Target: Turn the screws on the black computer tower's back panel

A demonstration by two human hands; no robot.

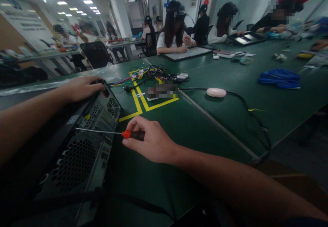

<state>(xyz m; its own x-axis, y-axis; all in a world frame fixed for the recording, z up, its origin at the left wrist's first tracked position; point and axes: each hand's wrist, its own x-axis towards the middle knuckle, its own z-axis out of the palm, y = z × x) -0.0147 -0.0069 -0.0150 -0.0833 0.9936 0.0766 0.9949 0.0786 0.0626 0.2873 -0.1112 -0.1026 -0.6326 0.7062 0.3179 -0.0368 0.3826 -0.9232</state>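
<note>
A black desktop computer case (102, 131) stands at the left, its rear panel with fan grilles and ports facing me. My left hand (83, 87) lies on the top of the case near its far rear corner, fingers stretched over the edge. Between the thumb and fingers of my right hand (152, 140) is a screwdriver (126, 134) with an orange and dark handle. Its long thin shaft points left, and the tip is at the edge of the rear panel. I cannot tell whether the tip sits in a screw.
Beyond the case lie a tangle of cables (159, 72) and yellow tape marks (140, 109) on the green table (205, 128). A pink oval case (216, 92) and a blue bundle (279, 78) are to the right. Several people sit across the table.
</note>
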